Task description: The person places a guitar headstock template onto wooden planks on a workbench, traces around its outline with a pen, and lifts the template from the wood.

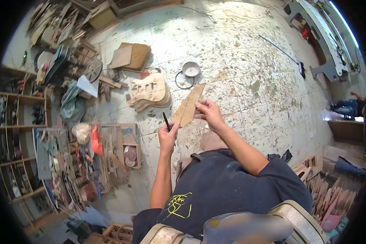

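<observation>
A flat tan headstock template point(190, 106) with a row of marked circles is held up in front of me, tilted. My left hand point(166, 137) is closed around a black pen point(166, 120), which points up, and its fingertips meet the template's lower end. On the other side, my right hand point(210, 114) pinches the template's right edge between thumb and fingers. Beyond my left hand lies a stack of pale wooden guitar bodies point(150, 95) on the floor.
A round grey bowl point(191, 69) and a black ring point(179, 81) sit behind the template. Brown boards point(131, 57) lie farther back. Crowded shelves point(20, 126) and a tool rack point(81, 162) line the left. At far right are a machine point(333, 49) and another person point(351, 106).
</observation>
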Motion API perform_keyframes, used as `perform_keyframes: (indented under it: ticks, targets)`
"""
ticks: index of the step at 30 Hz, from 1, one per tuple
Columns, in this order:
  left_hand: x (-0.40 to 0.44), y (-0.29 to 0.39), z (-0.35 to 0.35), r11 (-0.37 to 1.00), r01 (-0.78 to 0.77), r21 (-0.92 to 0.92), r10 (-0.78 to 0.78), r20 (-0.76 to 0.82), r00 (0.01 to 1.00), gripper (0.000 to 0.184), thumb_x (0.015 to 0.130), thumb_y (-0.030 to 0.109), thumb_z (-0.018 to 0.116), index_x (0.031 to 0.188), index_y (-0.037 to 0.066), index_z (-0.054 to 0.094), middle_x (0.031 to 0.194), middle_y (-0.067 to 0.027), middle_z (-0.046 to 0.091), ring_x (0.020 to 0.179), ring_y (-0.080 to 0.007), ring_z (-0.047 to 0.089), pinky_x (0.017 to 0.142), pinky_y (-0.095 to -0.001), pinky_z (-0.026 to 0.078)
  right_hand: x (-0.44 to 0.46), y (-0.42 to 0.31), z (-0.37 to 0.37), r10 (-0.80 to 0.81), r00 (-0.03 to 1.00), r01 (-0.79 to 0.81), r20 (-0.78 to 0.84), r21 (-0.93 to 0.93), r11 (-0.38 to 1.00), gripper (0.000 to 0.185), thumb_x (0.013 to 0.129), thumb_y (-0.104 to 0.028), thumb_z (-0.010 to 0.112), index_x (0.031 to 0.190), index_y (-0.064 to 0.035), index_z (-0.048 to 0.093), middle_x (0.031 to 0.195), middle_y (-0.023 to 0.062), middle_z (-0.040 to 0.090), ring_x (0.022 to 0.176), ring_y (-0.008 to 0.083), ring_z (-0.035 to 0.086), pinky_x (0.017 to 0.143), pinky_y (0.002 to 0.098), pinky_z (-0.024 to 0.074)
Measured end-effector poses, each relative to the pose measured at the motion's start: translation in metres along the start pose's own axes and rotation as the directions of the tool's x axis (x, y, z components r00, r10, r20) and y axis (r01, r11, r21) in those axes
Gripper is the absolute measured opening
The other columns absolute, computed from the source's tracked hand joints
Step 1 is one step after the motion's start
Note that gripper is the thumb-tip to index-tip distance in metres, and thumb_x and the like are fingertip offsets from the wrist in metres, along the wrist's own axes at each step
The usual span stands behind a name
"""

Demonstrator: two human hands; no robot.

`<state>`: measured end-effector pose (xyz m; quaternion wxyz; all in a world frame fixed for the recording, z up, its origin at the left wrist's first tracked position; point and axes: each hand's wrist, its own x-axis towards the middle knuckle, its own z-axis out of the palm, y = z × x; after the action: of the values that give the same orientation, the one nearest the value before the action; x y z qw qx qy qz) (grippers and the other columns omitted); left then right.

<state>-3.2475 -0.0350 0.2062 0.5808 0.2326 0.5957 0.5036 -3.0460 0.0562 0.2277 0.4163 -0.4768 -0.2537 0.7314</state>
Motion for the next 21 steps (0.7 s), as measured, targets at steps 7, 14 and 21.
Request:
perform_keyframes:
  ticks: [7,14,21]
  targets:
    - [0.093,0.047,0.100,1.000,0.013,0.007,-0.014,0.067,0.998,0.015,0.094,0.016,0.076,0.095,0.002,0.070,0.066,0.0072,0.059,0.050,-0.0003,0.038,0.046,-0.0212,0.026,0.086,-0.114,-0.069,-0.093,0.992,0.098,0.082,-0.055,0.994,0.015,0.101,-0.013,0.065,0.106,0.0001,0.065,0.097,0.0100,0.075,0.082,0.0169,0.075,0.074,0.0288,0.0633]
    - [0.208,0.091,0.140,0.995,-0.003,0.104,-0.013,0.151,0.988,0.016,0.092,0.015,0.078,0.096,0.002,0.069,0.068,0.0064,0.059,0.051,0.0000,0.040,0.047,-0.0212,0.027,0.175,-0.183,-0.078,-0.160,0.987,0.161,0.013,-0.040,0.986,0.020,0.102,-0.015,0.060,0.107,0.0035,0.066,0.100,0.0146,0.075,0.086,0.0206,0.076,0.075,0.0307,0.0636]
    - [0.335,0.163,0.191,0.995,0.028,0.096,-0.055,0.287,0.956,0.017,0.093,0.014,0.077,0.097,0.001,0.067,0.068,0.0064,0.057,0.050,-0.0010,0.039,0.045,-0.0215,0.026,0.258,-0.265,-0.066,-0.270,0.960,0.265,-0.075,-0.070,0.962,0.024,0.105,-0.016,0.058,0.107,0.0061,0.065,0.100,0.0163,0.075,0.086,0.0224,0.076,0.076,0.0323,0.0636]
